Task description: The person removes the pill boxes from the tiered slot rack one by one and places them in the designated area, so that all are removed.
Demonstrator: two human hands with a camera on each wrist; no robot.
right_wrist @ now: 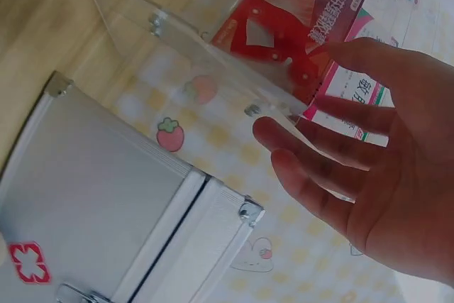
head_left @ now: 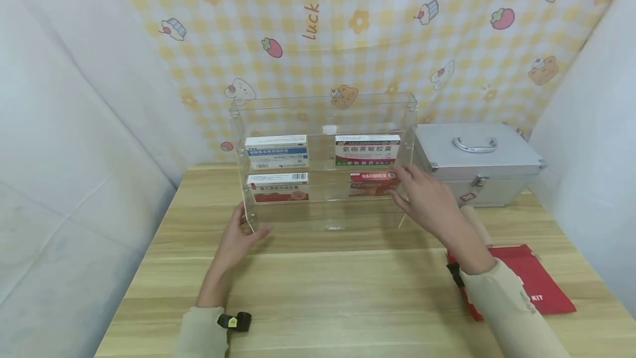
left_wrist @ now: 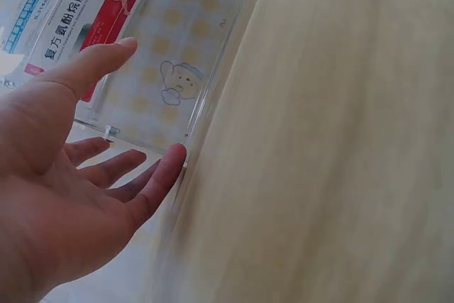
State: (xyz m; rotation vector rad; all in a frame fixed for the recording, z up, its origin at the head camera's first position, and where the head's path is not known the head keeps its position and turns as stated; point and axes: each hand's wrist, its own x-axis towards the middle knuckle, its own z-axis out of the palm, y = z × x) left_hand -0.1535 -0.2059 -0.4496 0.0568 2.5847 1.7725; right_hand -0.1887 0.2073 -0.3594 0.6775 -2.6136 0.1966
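Observation:
A clear acrylic shelf [head_left: 328, 227] stands at the back of the table with medicine boxes on two tiers. On its left are a blue-and-white box [head_left: 279, 154] and, below it, a white-and-red box [head_left: 279, 191]. On its right, a white, pink and green box [head_left: 367, 151] sits above a red box [head_left: 370, 187]. My left hand [head_left: 237, 245] is at the shelf's lower left corner, thumb in front and fingers loosely spread around the side edge. Beside the red box, my right hand [head_left: 431, 200] extends relaxed fingers around the right side panel, its thumb in front.
A silver case [head_left: 482, 167] with a handle and latch stands right of the shelf. In front of it lie a beige roll [head_left: 478, 226] and a red bag [head_left: 539, 279], partly behind my right forearm. A checked cloth [head_left: 358, 65] hangs behind the table.

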